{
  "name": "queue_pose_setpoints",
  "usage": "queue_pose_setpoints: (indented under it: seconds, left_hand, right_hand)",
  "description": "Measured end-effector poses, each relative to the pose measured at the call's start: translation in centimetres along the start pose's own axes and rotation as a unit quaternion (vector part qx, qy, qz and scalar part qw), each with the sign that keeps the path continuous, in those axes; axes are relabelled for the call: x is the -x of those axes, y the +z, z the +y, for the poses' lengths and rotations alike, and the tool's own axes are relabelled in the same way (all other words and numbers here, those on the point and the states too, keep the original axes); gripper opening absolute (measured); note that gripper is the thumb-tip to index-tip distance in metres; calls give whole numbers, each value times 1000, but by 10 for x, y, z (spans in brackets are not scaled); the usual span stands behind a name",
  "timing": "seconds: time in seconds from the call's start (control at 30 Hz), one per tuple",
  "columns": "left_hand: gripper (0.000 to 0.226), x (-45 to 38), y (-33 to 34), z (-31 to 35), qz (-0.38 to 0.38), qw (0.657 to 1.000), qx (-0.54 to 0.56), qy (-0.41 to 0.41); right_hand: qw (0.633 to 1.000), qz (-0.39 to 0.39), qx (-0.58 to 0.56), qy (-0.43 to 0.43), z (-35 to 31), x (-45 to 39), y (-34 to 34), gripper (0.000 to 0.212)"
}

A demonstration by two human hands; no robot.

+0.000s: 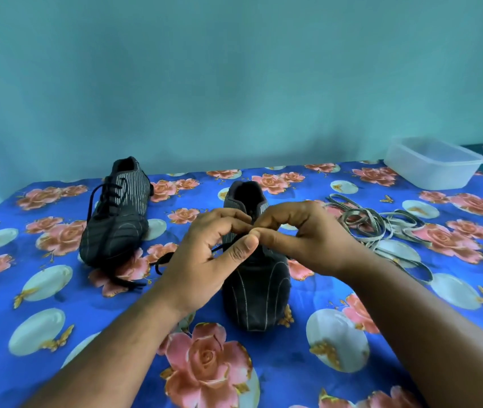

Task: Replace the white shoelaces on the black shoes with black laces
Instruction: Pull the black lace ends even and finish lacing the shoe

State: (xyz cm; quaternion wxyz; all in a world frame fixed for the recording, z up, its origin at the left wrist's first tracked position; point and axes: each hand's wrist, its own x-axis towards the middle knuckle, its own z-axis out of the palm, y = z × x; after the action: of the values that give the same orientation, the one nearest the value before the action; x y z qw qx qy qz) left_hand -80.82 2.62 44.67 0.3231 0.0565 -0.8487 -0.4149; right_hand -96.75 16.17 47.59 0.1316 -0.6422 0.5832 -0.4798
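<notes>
Two black shoes stand on the flowered cloth. The left shoe (116, 219) is threaded with a black lace whose ends trail on the cloth in front of it. The near shoe (256, 293) points its toe toward me. Over its eyelets my left hand (205, 254) and my right hand (302, 237) meet, fingertips pinching a black lace (162, 260) that runs out to the left. My hands hide the eyelets. The removed white laces (381, 228) lie in a loose pile right of the near shoe.
A translucent plastic container (434, 163) stands at the back right corner. The blue flowered tablecloth (322, 363) covers the whole table, and a teal wall rises directly behind it.
</notes>
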Motion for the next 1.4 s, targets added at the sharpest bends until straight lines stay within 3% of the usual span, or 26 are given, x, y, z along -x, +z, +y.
queue_pose_setpoints:
  seconds: [0.2,0.27,0.37,0.43,0.53,0.6,0.7,0.8,0.87,1.03,1.27,1.33,1.4]
  left_hand:
    - [18,-3,-6,-4,25,1000,1,-14]
    - [19,-5,-8,-7,72,996,46,-39]
    - [13,-10,-19,-22,167,974,103,-117]
    - [21,-10,-25,-30,175,959,121,-186]
    - [25,-9,-28,-41,149,960,29,-233]
    - [14,-7,-27,-44,149,964,-78,-205]
    - [66,-7,-22,-37,116,979,-143,-89]
    - [56,-5,-7,-16,76,988,-131,45]
    - [44,-5,1,-8,60,991,-110,42]
    - [42,-7,1,-14,102,989,-107,-1]
    - [49,-13,-21,-51,176,960,-210,-59]
    - [43,-13,-14,-43,180,953,-243,-32]
    - [50,-15,-3,-29,134,964,-230,14]
  right_hand:
    - [999,4,-26,34,-1,0,-6,10]
    - [998,17,-40,52,0,0,-9,12]
    - [988,100,-76,88,4,-3,-24,22]
    - [981,155,-76,89,11,-4,-38,21]
    - [967,213,-77,113,23,-3,-49,22]
    - [963,226,-84,124,23,-3,-48,24]
    - [977,166,-63,121,8,-5,-34,24]
    - [994,48,-48,89,-9,-3,-15,24]
    - [996,11,-55,74,-13,-2,-8,22]
    - [993,13,-58,100,-6,-1,-16,20]
    - [976,36,92,196,13,0,-38,16]
    - [977,30,111,182,12,-1,-34,12]
    - [981,10,122,151,9,-1,-26,7]
